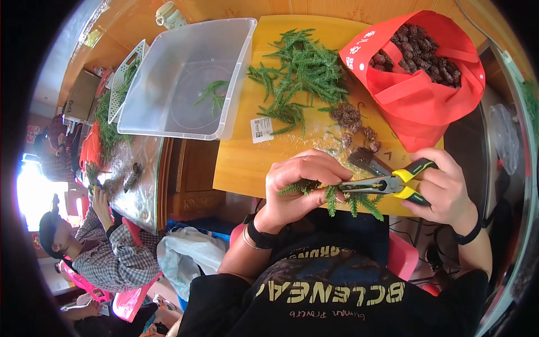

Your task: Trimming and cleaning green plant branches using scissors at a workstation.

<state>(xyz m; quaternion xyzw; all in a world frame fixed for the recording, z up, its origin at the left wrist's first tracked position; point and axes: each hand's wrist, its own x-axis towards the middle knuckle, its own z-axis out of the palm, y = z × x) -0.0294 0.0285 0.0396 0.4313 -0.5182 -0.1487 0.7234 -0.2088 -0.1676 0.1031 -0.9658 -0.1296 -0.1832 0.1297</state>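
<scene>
Pliers: yellow-and-black handles, metal nose [387,183]; the landmark for these notes. Held over the near edge of the yellow counter [241,163].
Right hand [446,188]: fingers wrapped round the handles, at the right end of the pliers.
Left hand [303,181]: thumb and fingers pinching a green sprig at the nose end of the pliers.
Green sprig [362,203]: in the left grip; needles hang just below the nose of the pliers. Whether the tips bite the stem, cannot tell.
Brown piece [368,161]: on the counter, just beyond the pliers; kind unclear.
Loose cones [346,118]: a small cluster beyond the pliers, slightly left.
Green pile [309,70]: heaped sprigs, farther beyond the pliers, to the left.
White label [261,130]: left of the pliers, beyond them.
Red bag [410,109]: beyond the pliers, slightly right; open, filled with brown cones [418,53].
Clear tub [160,78]: well left of the pliers and beyond; one cut sprig [213,95] inside.
Co-worker [118,261]: checked shirt, far left of the pliers.
</scene>
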